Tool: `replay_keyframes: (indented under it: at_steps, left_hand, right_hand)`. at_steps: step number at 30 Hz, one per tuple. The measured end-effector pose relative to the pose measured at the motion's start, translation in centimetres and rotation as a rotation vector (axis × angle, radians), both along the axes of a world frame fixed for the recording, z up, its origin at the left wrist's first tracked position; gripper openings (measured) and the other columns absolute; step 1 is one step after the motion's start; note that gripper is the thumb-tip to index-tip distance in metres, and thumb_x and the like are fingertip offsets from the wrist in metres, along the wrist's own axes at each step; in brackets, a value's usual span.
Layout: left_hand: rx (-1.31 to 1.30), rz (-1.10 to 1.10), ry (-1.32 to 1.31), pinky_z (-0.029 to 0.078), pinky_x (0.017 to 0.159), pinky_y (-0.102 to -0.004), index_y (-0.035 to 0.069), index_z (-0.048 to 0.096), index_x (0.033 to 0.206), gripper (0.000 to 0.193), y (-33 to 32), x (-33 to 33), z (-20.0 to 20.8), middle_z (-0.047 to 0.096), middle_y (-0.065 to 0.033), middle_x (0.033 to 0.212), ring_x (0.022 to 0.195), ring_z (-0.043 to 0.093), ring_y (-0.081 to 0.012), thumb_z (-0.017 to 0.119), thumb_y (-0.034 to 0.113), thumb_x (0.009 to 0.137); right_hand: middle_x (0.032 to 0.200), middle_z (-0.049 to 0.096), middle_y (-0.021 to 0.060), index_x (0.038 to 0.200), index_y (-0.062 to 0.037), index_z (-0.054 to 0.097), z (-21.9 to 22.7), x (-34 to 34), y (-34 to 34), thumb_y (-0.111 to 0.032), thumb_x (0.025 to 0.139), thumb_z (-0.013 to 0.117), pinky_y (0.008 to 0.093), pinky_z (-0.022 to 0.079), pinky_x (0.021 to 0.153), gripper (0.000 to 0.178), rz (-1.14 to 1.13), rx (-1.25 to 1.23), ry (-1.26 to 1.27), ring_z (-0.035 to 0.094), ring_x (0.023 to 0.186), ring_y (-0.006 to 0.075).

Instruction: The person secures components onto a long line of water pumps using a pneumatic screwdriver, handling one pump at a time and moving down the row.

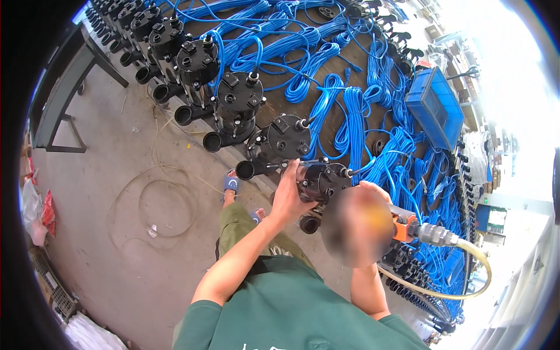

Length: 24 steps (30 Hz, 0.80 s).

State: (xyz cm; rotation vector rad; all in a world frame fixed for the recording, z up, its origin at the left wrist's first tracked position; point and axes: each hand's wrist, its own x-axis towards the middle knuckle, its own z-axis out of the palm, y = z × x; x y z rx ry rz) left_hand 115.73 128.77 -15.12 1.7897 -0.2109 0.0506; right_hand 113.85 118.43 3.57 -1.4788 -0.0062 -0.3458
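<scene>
My left hand (286, 198) grips the side of a submersible pump (324, 181) with a black top, its thumb and fingers spread around the body. From the pump's top a blue cable (363, 167) runs away to the right. My right hand (363, 242), partly hidden by a blurred patch, holds an orange air tool (402, 225) close beside this pump. A metal coupling (434, 234) joins the tool to a pale yellow air hose (483, 262). The tool's tip is hidden, so I cannot tell whether it touches the pump.
More black pumps (239, 96) stand in a row along the edge of a brown table (280, 108). Several bundles of blue cable (312, 70) cover it. A blue crate (437, 111) sits at the far right. A dark metal stand (64, 87) and thin tubing (143, 192) are on the left floor.
</scene>
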Motion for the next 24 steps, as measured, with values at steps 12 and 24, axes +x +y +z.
replay_keyframes:
  at_steps: [12,24]
  left_hand:
    - [0.040,0.024,-0.034,0.048,0.099,-0.0454,-0.003,0.037,0.142,0.112,0.2,0.4,-1.8,0.056,-0.0223,0.128,0.115,0.057,-0.0408,0.095,0.021,0.049]
    - [-0.159,-0.598,0.192,0.055,0.082,-0.0386,0.003,0.034,0.150,0.112,2.2,5.6,-2.1,0.046,-0.0187,0.141,0.108,0.060,-0.0326,0.096,0.022,0.058]
  right_hand:
    - [0.092,0.064,0.0157,0.114,0.0038,0.057,-1.9,5.5,2.7,-0.001,0.083,0.059,0.0267,0.050,0.058,0.032,0.189,-0.128,-0.065,0.058,0.063,0.0138]
    - [0.090,0.061,0.0121,0.111,0.0012,0.057,-2.3,9.5,-0.1,-0.001,0.080,0.056,0.0308,0.051,0.063,0.031,-0.148,-0.010,-0.004,0.055,0.064,0.0138]
